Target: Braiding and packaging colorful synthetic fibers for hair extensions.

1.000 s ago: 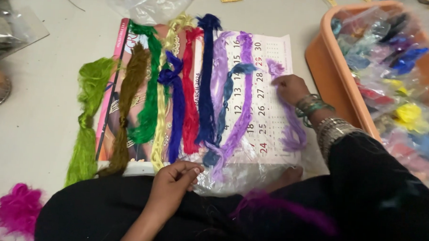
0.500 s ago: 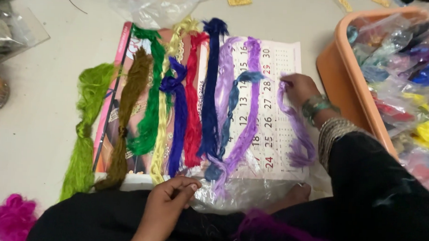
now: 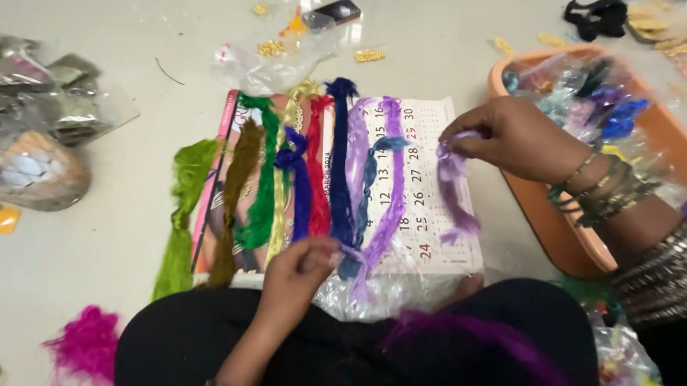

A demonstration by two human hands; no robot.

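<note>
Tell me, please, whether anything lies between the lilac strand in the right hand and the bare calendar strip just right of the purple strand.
Nothing visible does. The right hand pinches the lilac strand directly over the calendar, whose strip beside the purple strand is uncovered.

head cam | single view, worn on head | looks steeply down and forward at floor | close over lap, calendar sheet (image 3: pixel 428 181) centre | orange tub (image 3: pixel 555 223) right, cut by frame edge

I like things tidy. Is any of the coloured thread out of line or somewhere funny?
Yes. A pink fluffy bundle lies alone on the floor, far from the neat row on the calendar. The light green bundle lies off the calendar's edge. Small gold bits are scattered about.
</note>
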